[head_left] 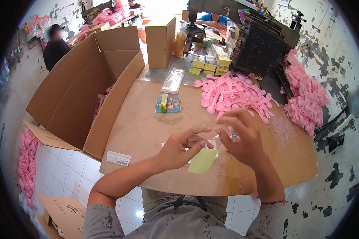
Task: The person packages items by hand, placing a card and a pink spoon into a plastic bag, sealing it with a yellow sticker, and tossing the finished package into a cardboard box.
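Surface: worktable [155, 131] covered with brown cardboard sheet; white tiled floor below, walls with peeling paint.
Room: workshop; a person in dark clothing [55, 49] at 10 o'clock, a person in a blue top [213, 18] at 12 o'clock behind the dark machine [263, 49].
Left hand [179, 148]: fingertips pressed together on the top edge of the clear sleeve [221, 149].
Right hand [243, 139]: fingers curled at the sleeve mouth, touching it; grip cannot be told.
Work item: clear sleeve with a yellow-green card [203, 160] inside, held between both hands at 6 o'clock, just above the table.
Large carton [79, 91]: open, at 9 to 10 o'clock, flap against the table edge; pink parts partly visible inside.
Small carton [160, 42]: upright at 12 o'clock; contents hidden.
Loose stock: pink spoons [231, 93] heaped at 1 o'clock; stacked clear bags [173, 81] and printed cards [168, 104] at 11 to 12 o'clock.
Labels: barcode sticker [118, 158] on the table edge at 8 o'clock, text too small to read; flat carton [64, 213] on the floor, print illegible.
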`<state>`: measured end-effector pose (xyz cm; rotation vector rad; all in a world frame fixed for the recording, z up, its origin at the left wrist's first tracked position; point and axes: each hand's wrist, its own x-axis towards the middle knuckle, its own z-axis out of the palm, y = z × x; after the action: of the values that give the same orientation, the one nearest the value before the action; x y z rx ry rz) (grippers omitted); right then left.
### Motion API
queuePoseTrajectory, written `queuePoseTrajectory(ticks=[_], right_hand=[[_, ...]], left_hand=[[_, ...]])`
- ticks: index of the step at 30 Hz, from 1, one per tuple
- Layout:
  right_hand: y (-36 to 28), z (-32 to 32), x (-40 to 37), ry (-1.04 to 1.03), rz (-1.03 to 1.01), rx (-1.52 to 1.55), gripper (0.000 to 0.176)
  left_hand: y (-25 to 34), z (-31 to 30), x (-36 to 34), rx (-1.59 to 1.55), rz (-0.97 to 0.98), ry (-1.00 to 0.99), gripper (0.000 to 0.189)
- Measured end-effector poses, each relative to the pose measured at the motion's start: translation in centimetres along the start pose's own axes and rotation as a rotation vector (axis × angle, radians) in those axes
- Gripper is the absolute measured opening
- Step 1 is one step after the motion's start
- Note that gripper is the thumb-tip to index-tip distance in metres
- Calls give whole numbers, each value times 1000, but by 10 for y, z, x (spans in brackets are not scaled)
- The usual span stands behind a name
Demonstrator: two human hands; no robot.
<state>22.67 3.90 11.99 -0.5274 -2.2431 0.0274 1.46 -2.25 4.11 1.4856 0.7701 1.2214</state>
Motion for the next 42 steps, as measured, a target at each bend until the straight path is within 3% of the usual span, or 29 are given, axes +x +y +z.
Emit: queuePoseTrajectory(ticks=[4,8,11,14,17,19,22,23,25,26,29,32,35,37,39,42], right_hand=[[-4,8,-2,-77,-170,-211,23],[0,20,-10,-135,-246,-374,21],[3,29,-17,-209,-167,-382,15],[16,22,-18,-9,57,-224,12],[46,-27,-19,-148,402,129,9],[68,-80,-35,-372,779,612,10],[174,-153,-122,-133,650,980,13],[208,-167,-151,-35,752,827,20],[272,-185,-212,-25,1042,119,35],[290,-187,-238,-74,1042,-240,43],[261,-178,-253,44,699,-892,50],[190,-164,-185,35,717,-916,44],[155,-130,-138,103,702,-364,37],[128,-95,-106,14,729,-7,34],[103,-58,-88,-214,677,382,33],[58,-8,-62,-417,510,577,35]], left_hand=[[-12,3,-1,92,132,-6,49],[-5,3,-5,239,1,-27,48],[-1,5,-2,305,-57,-64,48],[-8,-1,0,237,-81,-87,47],[-13,-7,1,50,-95,-78,44],[-16,-7,5,-60,-138,-66,42],[-15,-11,7,-84,-179,-32,38],[-15,-12,8,-93,-185,-33,38],[-16,-13,7,-114,-201,-34,37],[-18,-13,7,-116,-189,-30,36],[-21,-12,9,-101,-176,-17,35],[-18,-8,10,-93,-193,5,35],[-19,-6,12,-114,-158,7,37],[-22,-5,10,-111,-142,9,38],[-29,-7,11,-78,-135,17,38],[-30,-5,11,-56,-137,38,37]])
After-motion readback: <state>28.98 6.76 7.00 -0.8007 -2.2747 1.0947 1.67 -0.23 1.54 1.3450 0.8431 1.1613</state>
